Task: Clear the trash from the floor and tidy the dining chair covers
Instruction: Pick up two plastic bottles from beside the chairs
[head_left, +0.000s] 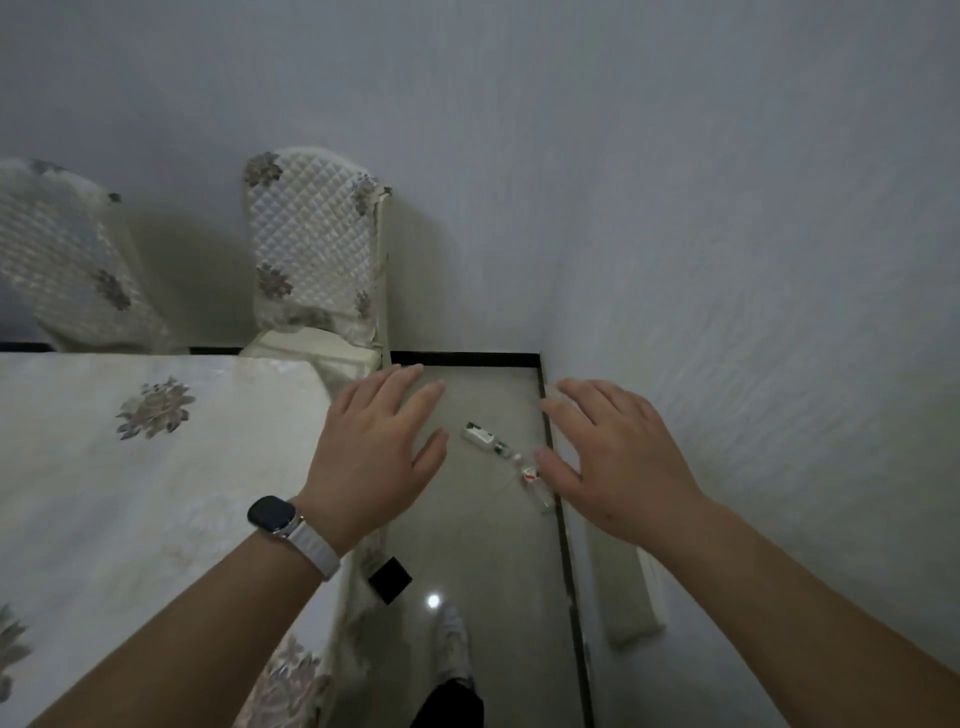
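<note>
Trash lies on the pale floor tiles between my hands: a small white box (479, 433), a little green-and-white piece (502, 448) and a crumpled clear wrapper with red print (535, 483) close to the wall. My left hand (376, 454), with a watch on its wrist, hovers open above and left of the box. My right hand (618, 457) hovers open to the right, its thumb over the wrapper's edge. Neither hand holds anything. A dining chair with a quilted floral cover (314, 244) stands behind the table; its cover looks frayed along the right edge.
A table under a floral cloth (156, 467) fills the left. A second covered chair (62, 260) stands at far left. White walls meet in the corner, with a dark skirting strip (563, 519) along the floor. My shoe (454, 644) and a black table foot (389, 579) are below.
</note>
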